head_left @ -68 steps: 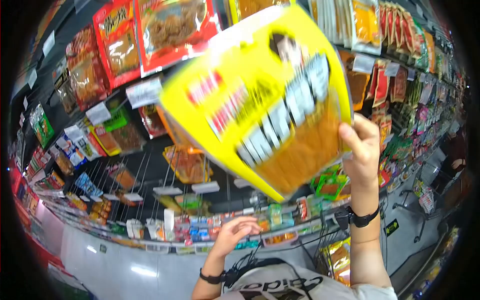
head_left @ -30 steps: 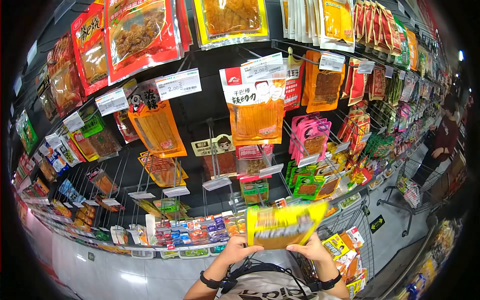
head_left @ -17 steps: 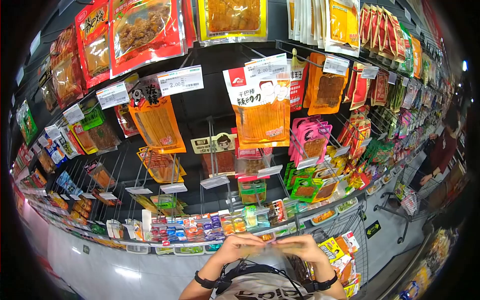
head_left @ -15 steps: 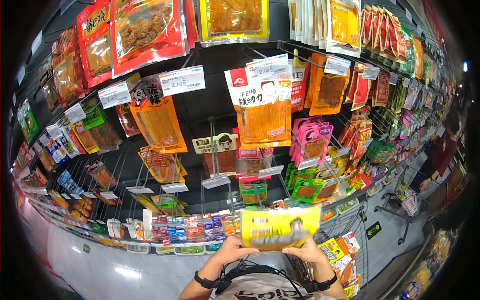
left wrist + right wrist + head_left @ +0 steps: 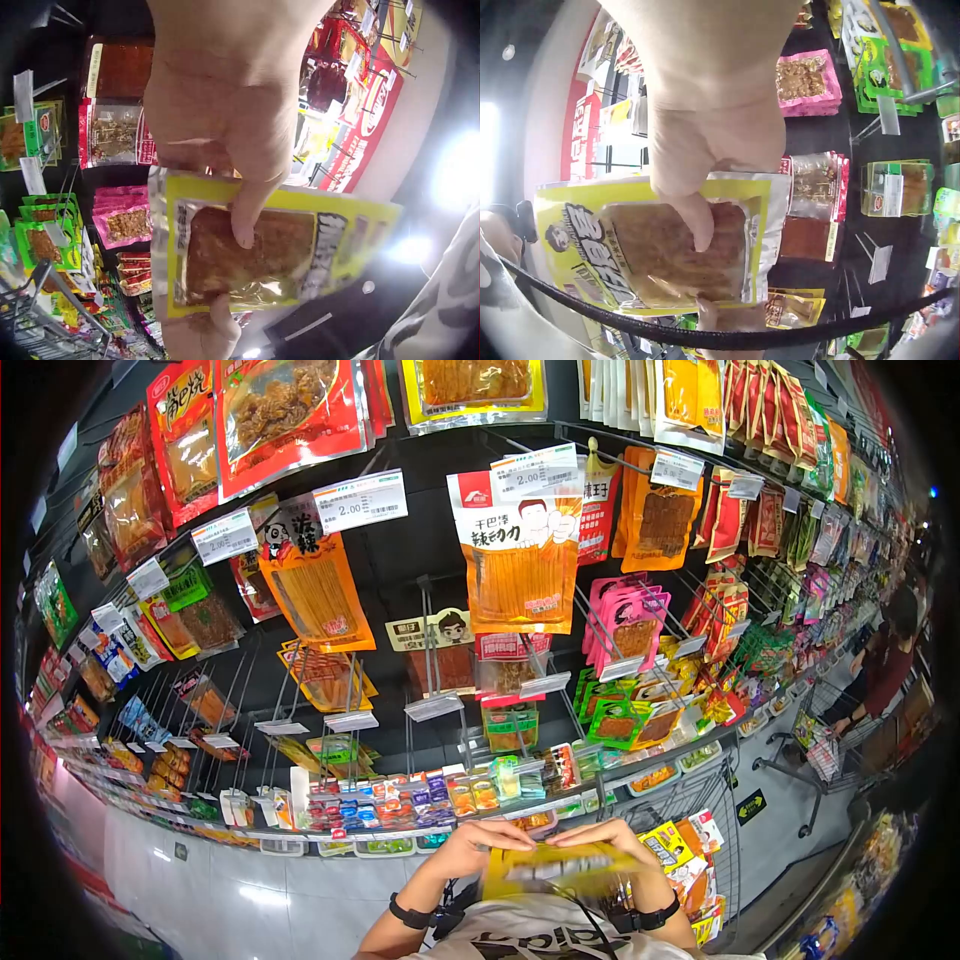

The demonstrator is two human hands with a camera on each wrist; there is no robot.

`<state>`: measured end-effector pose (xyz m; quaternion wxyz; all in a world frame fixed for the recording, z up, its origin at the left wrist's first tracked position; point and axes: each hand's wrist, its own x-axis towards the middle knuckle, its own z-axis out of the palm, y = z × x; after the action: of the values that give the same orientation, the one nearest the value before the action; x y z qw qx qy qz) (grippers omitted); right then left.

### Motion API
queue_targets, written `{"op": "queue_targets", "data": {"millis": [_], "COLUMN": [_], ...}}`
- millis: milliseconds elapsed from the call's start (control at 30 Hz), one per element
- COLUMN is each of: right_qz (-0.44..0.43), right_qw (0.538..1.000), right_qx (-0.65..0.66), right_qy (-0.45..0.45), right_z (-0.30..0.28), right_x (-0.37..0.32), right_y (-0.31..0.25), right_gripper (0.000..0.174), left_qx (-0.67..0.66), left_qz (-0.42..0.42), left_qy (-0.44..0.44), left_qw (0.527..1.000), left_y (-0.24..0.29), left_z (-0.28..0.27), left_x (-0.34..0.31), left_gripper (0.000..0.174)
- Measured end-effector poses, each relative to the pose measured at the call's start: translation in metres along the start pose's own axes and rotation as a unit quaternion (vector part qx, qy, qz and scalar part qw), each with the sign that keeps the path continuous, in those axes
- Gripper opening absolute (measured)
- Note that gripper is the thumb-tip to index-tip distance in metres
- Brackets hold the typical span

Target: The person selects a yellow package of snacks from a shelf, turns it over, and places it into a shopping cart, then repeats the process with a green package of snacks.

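Note:
A yellow snack bag (image 5: 560,863) with a see-through window over flat brown pieces lies low in front of the chest. It is tilted and blurred in the head view. My left hand (image 5: 465,850) grips one side; in the left wrist view its thumb (image 5: 246,221) presses on the window. On the opposite side my right hand (image 5: 618,842) holds the bag, with its thumb (image 5: 697,225) across the front in the right wrist view. The fingers of both hands are mostly hidden behind the bag.
Ahead stands a shop rack with hanging snack packs, such as a white-and-orange bag (image 5: 515,560) and pink packs (image 5: 625,625). Right of me is a wire cart (image 5: 735,830) holding yellow and white packs (image 5: 690,860). Farther right are another person (image 5: 890,660) and a trolley (image 5: 810,760).
The bag was up by the rack in my right hand alone. It has come down to my chest, and my left hand has taken its other side. Since then it has tipped back and forth.

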<state>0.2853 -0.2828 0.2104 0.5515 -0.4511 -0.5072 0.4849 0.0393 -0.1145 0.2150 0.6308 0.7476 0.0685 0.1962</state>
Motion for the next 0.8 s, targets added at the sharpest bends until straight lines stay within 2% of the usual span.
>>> {"op": "queue_targets", "data": {"millis": [33,67,167,200,233,300,333,367,400,467,500,533,567,600,633,700,733,800], "right_qz": [-0.028,-0.002,0.101,0.016,-0.069,0.023,0.042,0.06,0.012,0.011,0.01,0.052,0.049,0.046,0.043,-0.052,-0.032,0.02], "right_qw": [0.997,0.998,0.993,1.0,0.995,0.999,0.998,0.995,0.996,0.999,0.999,0.994,0.997,0.998,0.997,0.998,0.999,0.998], "right_qx": [0.024,0.038,-0.026,-0.017,-0.008,0.028,0.033,0.037,0.024,0.039,0.046,-0.093,-0.055,-0.017,0.021,-0.011,0.007,0.024], "right_qy": [-0.061,-0.053,0.058,-0.004,-0.065,-0.022,0.022,0.066,0.083,0.023,-0.008,0.009,0.027,0.046,0.064,-0.019,-0.012,0.059], "right_z": [-0.001,-0.002,0.006,0.003,0.002,0.008,0.01,0.012,0.012,0.003,0.0,0.003,0.004,0.007,0.009,0.0,0.001,0.001], "right_x": [0.007,0.007,-0.006,0.002,0.009,0.002,-0.002,-0.005,-0.003,0.002,0.004,-0.001,-0.003,-0.004,-0.004,0.005,0.004,-0.006], "right_y": [-0.015,-0.016,0.006,-0.004,-0.015,-0.017,-0.012,-0.005,0.001,-0.005,-0.009,-0.015,-0.01,-0.004,-0.003,-0.007,-0.009,0.013], "right_gripper": [0.031,0.031,0.034,0.029,0.024,0.021,0.025,0.03,0.029,0.024,0.021,0.019,0.021,0.024,0.027,0.02,0.028,0.036], "left_qx": [0.0,-0.021,-0.045,-0.017,-0.013,-0.008,0.007,-0.005,-0.017,-0.014,-0.014,-0.014,-0.014,-0.047,-0.039,-0.02,-0.008,-0.003], "left_qz": [0.071,0.069,-0.11,0.066,0.069,0.073,-0.044,-0.02,0.006,0.076,0.025,-0.027,-0.078,-0.173,-0.098,0.055,0.076,-0.034], "left_qy": [-0.021,-0.01,0.075,-0.016,-0.019,-0.024,0.052,0.03,0.007,-0.024,0.005,0.035,0.064,0.058,0.049,0.03,0.02,0.05], "left_qw": [0.997,0.997,0.99,0.998,0.997,0.997,0.998,0.999,1.0,0.997,1.0,0.999,0.995,0.982,0.993,0.998,0.997,0.998], "left_y": [0.002,0.002,-0.009,-0.002,0.001,0.007,0.006,0.007,0.009,0.006,0.005,0.002,-0.001,-0.001,-0.001,0.008,0.004,-0.001], "left_z": [-0.001,0.0,0.01,-0.003,-0.005,-0.003,0.008,0.007,0.005,0.002,0.005,0.01,0.013,0.011,0.011,0.007,0.006,0.011], "left_x": [0.005,0.005,-0.011,0.0,0.004,0.005,-0.005,-0.003,0.001,0.007,0.005,-0.001,-0.006,-0.007,-0.004,0.01,0.011,0.002], "left_gripper": [0.027,0.028,0.034,0.031,0.029,0.026,0.029,0.028,0.028,0.027,0.028,0.03,0.031,0.033,0.03,0.027,0.026,0.033]}}
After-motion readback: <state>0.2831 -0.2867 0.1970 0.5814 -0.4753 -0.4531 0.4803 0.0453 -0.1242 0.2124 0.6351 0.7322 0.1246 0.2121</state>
